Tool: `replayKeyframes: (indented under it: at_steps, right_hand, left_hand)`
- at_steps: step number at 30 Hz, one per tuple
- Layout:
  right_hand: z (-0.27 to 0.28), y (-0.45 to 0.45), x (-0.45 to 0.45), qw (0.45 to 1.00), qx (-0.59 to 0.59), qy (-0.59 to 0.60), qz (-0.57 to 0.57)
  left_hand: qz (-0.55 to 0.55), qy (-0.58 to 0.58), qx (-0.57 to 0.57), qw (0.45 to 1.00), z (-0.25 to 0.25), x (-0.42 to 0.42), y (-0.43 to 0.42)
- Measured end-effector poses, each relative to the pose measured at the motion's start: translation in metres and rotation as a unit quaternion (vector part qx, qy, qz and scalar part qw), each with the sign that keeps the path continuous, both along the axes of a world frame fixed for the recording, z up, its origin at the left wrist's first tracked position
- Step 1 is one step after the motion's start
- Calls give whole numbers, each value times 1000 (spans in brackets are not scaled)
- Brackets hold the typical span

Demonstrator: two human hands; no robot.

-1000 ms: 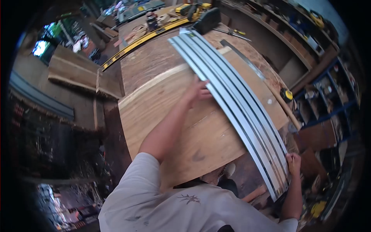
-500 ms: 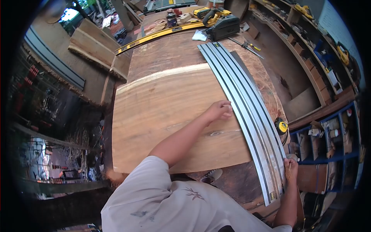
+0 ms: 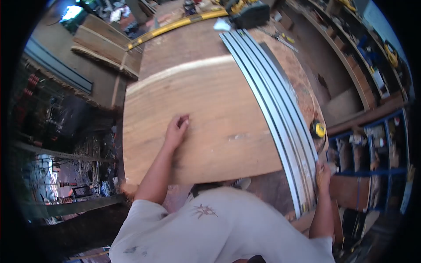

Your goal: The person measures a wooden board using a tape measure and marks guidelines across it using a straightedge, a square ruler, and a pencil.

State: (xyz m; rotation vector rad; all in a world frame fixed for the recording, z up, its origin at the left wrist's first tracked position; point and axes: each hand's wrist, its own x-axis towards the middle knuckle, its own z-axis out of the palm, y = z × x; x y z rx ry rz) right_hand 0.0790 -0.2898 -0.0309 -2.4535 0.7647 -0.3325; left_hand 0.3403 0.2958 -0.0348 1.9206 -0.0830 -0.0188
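Note:
A wide wooden slab [image 3: 206,105] with a pale edge along its far side lies flat on the workbench. A long silver guide rail [image 3: 272,103] with dark strips runs along the slab's right side, overlapping it. My right hand [image 3: 323,175] is closed on the rail's outer edge near its close end. Over the left-middle of the slab is my left hand [image 3: 177,128], its fingers curled together and slightly blurred. Whether anything small is pinched in them cannot be made out.
A yellow spirit level [image 3: 175,27] crosses the bench's far part. A black-and-yellow tape measure [image 3: 318,129] sits right of the rail. A dark power tool [image 3: 249,15] and a clamp [image 3: 280,38] lie at the back. Blue shelving [image 3: 359,175] stands at the right.
My left hand has moved left, away from the rail's edge to over the slab. My right hand stays at the rail. The view has tilted, so the bench appears higher.

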Motion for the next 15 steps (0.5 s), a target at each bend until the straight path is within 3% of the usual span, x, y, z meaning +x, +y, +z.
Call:
replayKeyframes:
  at_steps: [3,5,7,10,14,15]
  right_hand:
    - [25,4,0,998,-45,54,-1]
    - [32,-3,-1,997,-80,-4,21]
    - [58,-3,6,996,-83,20,7]
    - [98,-14,24,993,-92,73,-15]
    - [107,-75,58,991,-107,75,5]
    - [97,-103,68,985,-160,64,30]
  left_hand:
    - [-22,68,21,997,22,11,-6]
    - [-49,76,37,995,22,23,-4]
    - [-79,88,61,991,21,25,-4]
    - [-97,39,19,994,24,13,-16]
    - [-82,19,26,996,25,-6,-36]
    - [-73,7,44,996,22,-15,-41]
